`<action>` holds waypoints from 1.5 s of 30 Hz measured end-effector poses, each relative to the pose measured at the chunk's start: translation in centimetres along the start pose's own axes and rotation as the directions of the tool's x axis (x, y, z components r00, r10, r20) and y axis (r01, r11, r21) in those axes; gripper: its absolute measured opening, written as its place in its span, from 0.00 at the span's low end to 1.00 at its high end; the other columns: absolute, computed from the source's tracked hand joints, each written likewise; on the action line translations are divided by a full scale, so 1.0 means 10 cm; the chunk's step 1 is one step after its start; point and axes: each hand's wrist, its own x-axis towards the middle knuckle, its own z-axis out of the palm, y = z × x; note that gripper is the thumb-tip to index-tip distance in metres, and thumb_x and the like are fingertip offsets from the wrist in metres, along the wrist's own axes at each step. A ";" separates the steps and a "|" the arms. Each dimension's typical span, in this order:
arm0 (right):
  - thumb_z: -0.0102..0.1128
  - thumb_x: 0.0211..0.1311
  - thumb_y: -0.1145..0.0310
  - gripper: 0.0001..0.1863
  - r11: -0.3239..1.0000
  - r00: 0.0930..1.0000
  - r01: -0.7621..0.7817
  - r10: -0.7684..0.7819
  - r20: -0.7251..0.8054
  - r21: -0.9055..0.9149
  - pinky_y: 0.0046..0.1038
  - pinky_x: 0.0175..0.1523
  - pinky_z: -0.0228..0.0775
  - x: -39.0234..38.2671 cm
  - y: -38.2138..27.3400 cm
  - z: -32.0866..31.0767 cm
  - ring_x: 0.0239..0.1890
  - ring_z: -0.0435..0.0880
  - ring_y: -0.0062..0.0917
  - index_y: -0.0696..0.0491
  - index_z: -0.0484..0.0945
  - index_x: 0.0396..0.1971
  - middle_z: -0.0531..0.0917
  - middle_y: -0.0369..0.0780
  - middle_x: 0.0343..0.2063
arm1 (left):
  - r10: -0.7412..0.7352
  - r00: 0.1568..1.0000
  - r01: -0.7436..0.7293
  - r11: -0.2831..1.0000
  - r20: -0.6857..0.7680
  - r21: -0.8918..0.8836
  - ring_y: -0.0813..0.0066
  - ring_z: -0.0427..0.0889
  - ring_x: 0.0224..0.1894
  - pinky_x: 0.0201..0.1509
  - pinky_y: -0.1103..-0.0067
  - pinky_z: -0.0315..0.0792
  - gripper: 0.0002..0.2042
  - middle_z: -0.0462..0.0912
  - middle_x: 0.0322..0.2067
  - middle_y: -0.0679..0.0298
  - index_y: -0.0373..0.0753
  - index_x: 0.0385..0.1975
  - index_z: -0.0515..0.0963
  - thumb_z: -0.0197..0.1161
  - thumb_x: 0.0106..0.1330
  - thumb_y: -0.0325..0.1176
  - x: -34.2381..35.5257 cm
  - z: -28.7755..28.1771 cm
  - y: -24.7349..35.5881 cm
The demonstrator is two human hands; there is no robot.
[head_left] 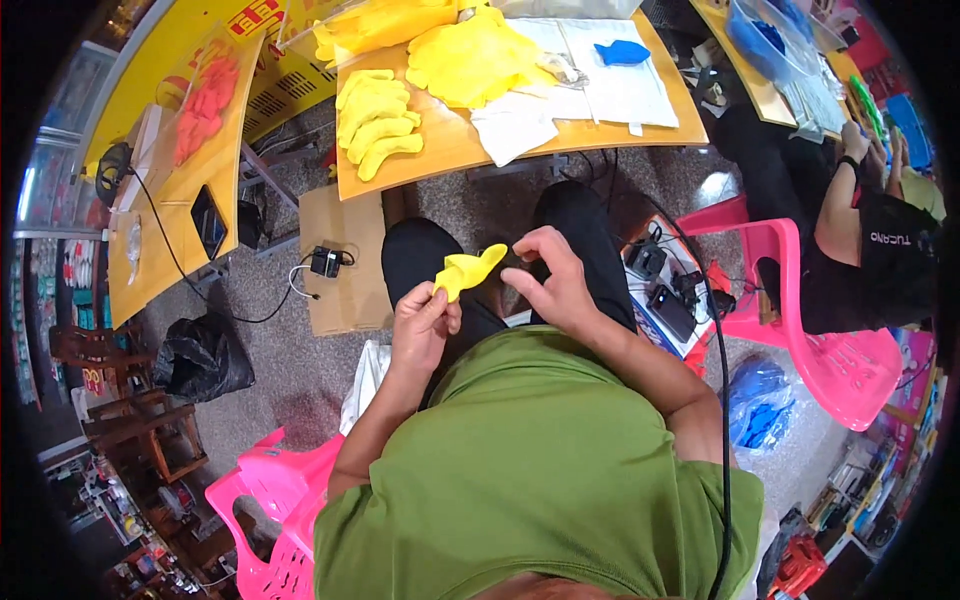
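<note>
My left hand (420, 325) pinches the lower end of a small yellow piece of soft, fabric-like material (463, 274), held above my lap. It looks folded or twisted in the middle, and its narrow rounded tip points up to the right. Just right of that tip is my right hand (558, 285), thumb and forefinger apart, with nothing visible in it. On the table (440, 150) ahead, several similar curved yellow pieces (378, 120) overlap in a row at the left. A larger heap of flat yellow pieces (475, 60) lies beside them.
White sheets (610, 95) and a blue piece (622, 52) lie on the table's right. A left table bears red pieces (208, 100) and a phone (208, 220). A black cable (718, 400) runs past my right arm. Pink chairs (800, 330) and a seated co-worker (865, 230) are to the right.
</note>
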 end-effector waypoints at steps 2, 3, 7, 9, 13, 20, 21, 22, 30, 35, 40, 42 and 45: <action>0.67 0.49 0.67 0.16 0.996 0.996 0.084 -0.084 0.013 0.004 0.27 0.34 0.69 -0.02 -0.01 0.02 0.27 0.75 0.26 0.57 0.72 0.35 0.74 0.37 0.25 | 0.006 1.000 -0.005 1.000 0.021 -0.026 0.83 0.72 0.20 0.24 0.85 0.65 0.07 0.76 0.21 0.66 0.38 0.27 0.74 0.56 0.66 0.32 0.01 0.04 -0.01; 0.66 0.52 0.67 0.15 0.952 0.989 -0.137 0.114 0.098 0.275 0.24 0.32 0.69 -0.09 0.05 0.10 0.26 0.75 0.21 0.57 0.72 0.36 0.75 0.36 0.26 | -0.014 1.000 0.015 1.000 0.019 -0.018 0.83 0.72 0.21 0.24 0.85 0.65 0.07 0.76 0.21 0.67 0.38 0.28 0.74 0.56 0.66 0.33 -0.01 0.06 -0.03; 0.60 0.60 0.69 0.07 0.666 0.885 -0.464 0.327 0.331 0.584 0.15 0.27 0.65 -0.09 0.12 0.13 0.22 0.72 0.10 0.56 0.74 0.32 0.77 0.32 0.23 | -0.051 0.998 0.046 0.995 0.042 0.092 0.83 0.71 0.21 0.25 0.85 0.64 0.06 0.76 0.22 0.69 0.38 0.29 0.75 0.58 0.65 0.33 -0.05 0.16 -0.08; 0.58 0.61 0.70 0.05 0.666 0.880 -0.475 0.340 0.333 0.575 0.15 0.27 0.64 -0.09 0.12 0.14 0.22 0.72 0.10 0.56 0.75 0.30 0.77 0.32 0.21 | -0.046 0.998 0.040 0.992 0.050 0.119 0.83 0.71 0.21 0.25 0.85 0.64 0.06 0.75 0.21 0.68 0.38 0.29 0.74 0.57 0.65 0.33 -0.07 0.14 -0.08; 0.56 0.62 0.72 0.05 0.557 0.903 -0.428 0.301 0.307 0.711 0.15 0.27 0.65 -0.06 0.12 0.16 0.21 0.72 0.11 0.57 0.77 0.29 0.78 0.32 0.20 | -0.055 0.977 0.093 0.979 0.208 -0.181 0.81 0.70 0.20 0.24 0.85 0.63 0.07 0.74 0.20 0.66 0.37 0.31 0.74 0.57 0.65 0.33 -0.08 0.10 -0.09; 0.57 0.62 0.72 0.05 0.745 0.879 -0.426 0.206 0.430 0.513 0.15 0.31 0.66 0.00 0.10 0.03 0.24 0.73 0.11 0.58 0.76 0.30 0.77 0.31 0.22 | 0.119 0.988 -0.147 0.900 0.095 0.410 0.84 0.73 0.37 0.41 0.86 0.68 0.11 0.74 0.34 0.67 0.34 0.42 0.70 0.59 0.61 0.26 -0.01 0.19 0.06; 0.58 0.61 0.71 0.05 0.785 0.872 -0.409 0.185 0.453 0.466 0.15 0.31 0.66 0.01 0.09 0.03 0.25 0.73 0.11 0.58 0.76 0.30 0.76 0.31 0.22 | 0.156 0.979 -0.199 0.875 0.132 0.440 0.84 0.73 0.36 0.41 0.86 0.68 0.11 0.74 0.34 0.67 0.34 0.42 0.71 0.59 0.60 0.23 0.01 0.26 0.10; 0.58 0.61 0.71 0.05 0.784 0.871 -0.409 0.183 0.455 0.467 0.15 0.31 0.66 0.01 0.06 0.04 0.25 0.73 0.11 0.58 0.76 0.30 0.76 0.31 0.22 | 0.194 0.966 -0.252 0.847 0.168 0.468 0.84 0.73 0.36 0.41 0.85 0.69 0.11 0.73 0.35 0.67 0.33 0.41 0.71 0.58 0.59 0.21 0.02 0.30 0.12; 0.68 0.47 0.71 0.13 0.976 0.987 -0.155 0.160 -0.025 0.152 0.22 0.26 0.68 -0.09 -0.16 0.21 0.22 0.74 0.19 0.57 0.73 0.30 0.75 0.38 0.22 | 0.439 0.896 -0.384 0.701 0.061 0.600 0.88 0.70 0.25 0.28 0.88 0.65 0.03 0.72 0.21 0.71 0.32 0.25 0.72 0.55 0.59 0.19 0.15 0.30 -0.05; 0.68 0.44 0.76 0.12 0.988 0.989 0.151 -0.151 -0.003 0.034 0.24 0.28 0.69 -0.05 -0.18 0.25 0.24 0.77 0.27 0.58 0.74 0.29 0.76 0.40 0.25 | 0.455 0.890 -0.372 0.745 -0.014 0.553 0.89 0.68 0.25 0.27 0.88 0.64 0.07 0.71 0.21 0.72 0.33 0.22 0.70 0.58 0.61 0.22 0.23 0.35 -0.14; 0.63 0.45 0.79 0.08 0.970 0.970 0.243 -0.243 -0.008 -0.010 0.30 0.28 0.69 -0.02 -0.11 0.26 0.24 0.77 0.34 0.58 0.73 0.27 0.76 0.42 0.25 | 0.223 0.975 -0.205 0.921 -0.016 0.332 0.90 0.68 0.25 0.27 0.88 0.64 0.06 0.71 0.21 0.73 0.33 0.25 0.72 0.55 0.64 0.24 0.22 0.35 -0.11; 0.61 0.47 0.79 0.07 0.966 0.969 0.246 -0.242 0.057 -0.077 0.33 0.29 0.68 -0.02 -0.11 0.24 0.25 0.76 0.38 0.57 0.72 0.26 0.74 0.43 0.24 | 0.142 0.989 -0.141 0.847 0.038 0.513 0.87 0.71 0.28 0.31 0.87 0.67 0.05 0.74 0.25 0.70 0.32 0.31 0.75 0.51 0.64 0.22 0.23 0.28 -0.07; 0.59 0.48 0.78 0.06 0.955 0.942 0.297 -0.296 0.156 0.014 0.34 0.29 0.67 -0.04 -0.07 0.25 0.26 0.76 0.38 0.57 0.70 0.26 0.74 0.42 0.23 | 0.376 0.926 -0.324 0.798 0.000 0.508 0.84 0.73 0.32 0.36 0.86 0.68 0.10 0.75 0.30 0.66 0.31 0.36 0.76 0.49 0.58 0.17 0.20 0.51 -0.03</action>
